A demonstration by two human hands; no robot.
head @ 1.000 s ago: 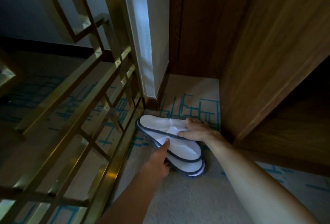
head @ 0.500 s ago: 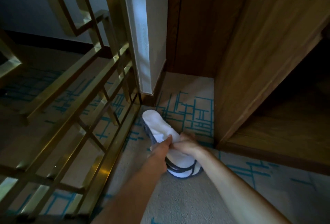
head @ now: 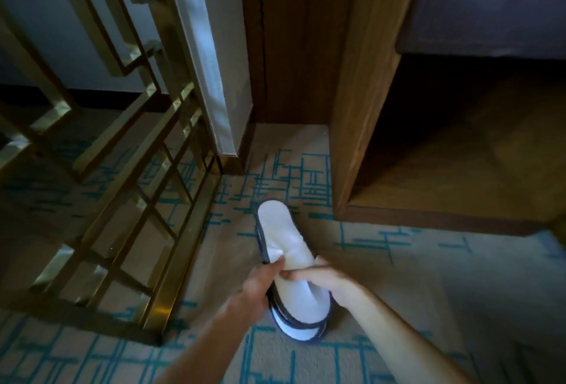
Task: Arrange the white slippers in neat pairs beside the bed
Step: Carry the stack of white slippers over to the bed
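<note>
1. Both hands have turned the white slippers (head: 286,248) so they now point away, toward the wooden cabinet (head: 352,107).
2. Left hand (head: 260,284) pinches their near edge.
3. Right hand (head: 321,279) grips across the stacked slippers on the carpet (head: 398,291).

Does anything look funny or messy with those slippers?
Yes. The white slippers sit stacked one on top of the other on the carpet, not side by side as a pair. The left hand and right hand pinch the top one; nothing looks torn or spilled.
</note>
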